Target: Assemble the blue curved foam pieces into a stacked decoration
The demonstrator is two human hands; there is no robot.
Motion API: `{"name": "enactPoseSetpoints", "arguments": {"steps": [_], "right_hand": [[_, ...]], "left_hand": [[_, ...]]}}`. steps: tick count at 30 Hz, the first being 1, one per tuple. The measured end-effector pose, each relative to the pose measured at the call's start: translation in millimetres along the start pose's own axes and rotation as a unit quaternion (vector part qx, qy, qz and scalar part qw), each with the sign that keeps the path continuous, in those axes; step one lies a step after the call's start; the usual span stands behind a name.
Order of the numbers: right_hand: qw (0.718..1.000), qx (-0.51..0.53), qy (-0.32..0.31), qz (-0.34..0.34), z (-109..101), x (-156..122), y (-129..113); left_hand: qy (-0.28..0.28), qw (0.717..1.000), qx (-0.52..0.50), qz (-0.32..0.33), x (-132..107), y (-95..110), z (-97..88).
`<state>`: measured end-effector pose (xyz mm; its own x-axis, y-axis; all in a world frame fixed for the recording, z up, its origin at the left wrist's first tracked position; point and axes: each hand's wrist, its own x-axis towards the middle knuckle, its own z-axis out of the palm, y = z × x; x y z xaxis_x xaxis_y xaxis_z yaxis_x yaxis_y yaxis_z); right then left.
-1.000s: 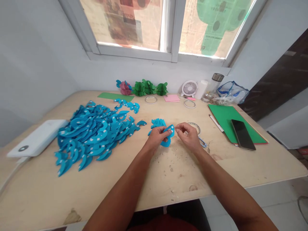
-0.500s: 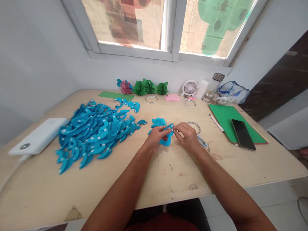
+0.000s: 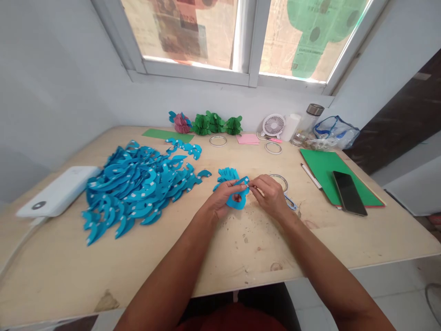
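Note:
My left hand (image 3: 222,197) grips a blue paper cutout (image 3: 240,203) with curved edges and a hole, thumb on top. Small white squares show along its upper edge. At that edge my right hand (image 3: 270,195) is closed in a pinch, fingertips beside a white square; what lies between them is too small to make out. Just behind the left hand sits a small fanned bunch of blue paper pieces (image 3: 228,174). A large heap of blue paper cutouts (image 3: 138,184) dotted with white squares spreads to the left.
A white power bank (image 3: 58,191) with a cable lies at left. Green paper ornaments (image 3: 215,122) line the wall. Tape rolls (image 3: 218,141), a small fan (image 3: 273,125) and a glass bottle (image 3: 310,120) stand behind. A phone (image 3: 349,193) rests on green sheets (image 3: 324,165) at right.
The blue cutout has turned slightly in my left hand, so its hole shows more clearly. My right fingertips stay at its white-squared edge. The camera view has shifted slightly.

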<state>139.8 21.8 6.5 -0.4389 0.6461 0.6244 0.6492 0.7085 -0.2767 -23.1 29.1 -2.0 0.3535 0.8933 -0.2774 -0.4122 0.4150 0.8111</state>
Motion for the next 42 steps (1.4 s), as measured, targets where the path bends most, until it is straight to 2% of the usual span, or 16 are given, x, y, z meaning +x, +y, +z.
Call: {"name": "enactPoseSetpoints", "arguments": {"steps": [6,9,12,15,18,20,22,26,28,31,37,42], "right_hand": [[1.0,-0.003,0.0,0.023,1.3,-0.6,-2.3],[0.998,0.003,0.007,0.061,2.5,-1.5,-2.5],[0.991,0.039,0.031,0.127,2.9,-1.4,0.9],[0.962,0.151,0.035,0.223,2.8,-0.3,6.2],[0.912,0.29,-0.016,0.288,2.3,0.6,8.1],[0.887,0.352,-0.064,0.291,1.9,0.8,5.9],[0.878,0.384,-0.106,0.266,2.2,0.7,1.5],[0.898,0.358,-0.142,0.213,8.0,-1.2,-7.0],[0.91,0.321,-0.135,0.224,12.9,-2.9,-8.3],[0.915,0.29,-0.112,0.258,19.3,-5.1,-5.5],[0.889,0.319,-0.052,0.325,23.6,-6.2,4.7],[0.876,0.348,-0.039,0.331,23.6,-6.2,5.9]], "left_hand": [[0.003,1.0,-0.007,-0.006,0.4,-2.4,-0.1],[0.001,1.0,0.009,0.001,-1.0,-1.1,1.2],[-0.004,0.998,0.056,0.0,-2.0,2.1,2.5],[0.049,0.992,0.117,0.024,-0.9,4.5,3.5],[0.121,0.982,0.121,0.078,1.6,3.8,4.3],[0.154,0.977,0.102,0.109,2.7,2.5,4.9],[0.173,0.973,0.084,0.129,3.1,1.1,5.7],[0.184,0.971,0.052,0.142,3.1,-2.3,7.6],[0.18,0.972,0.035,0.146,3.3,-4.5,8.8],[0.159,0.977,0.025,0.143,3.7,-7.0,10.8],[0.131,0.982,0.035,0.134,5.9,-11.1,12.8],[0.157,0.98,-0.002,0.122,5.2,-13.3,14.6]]}}
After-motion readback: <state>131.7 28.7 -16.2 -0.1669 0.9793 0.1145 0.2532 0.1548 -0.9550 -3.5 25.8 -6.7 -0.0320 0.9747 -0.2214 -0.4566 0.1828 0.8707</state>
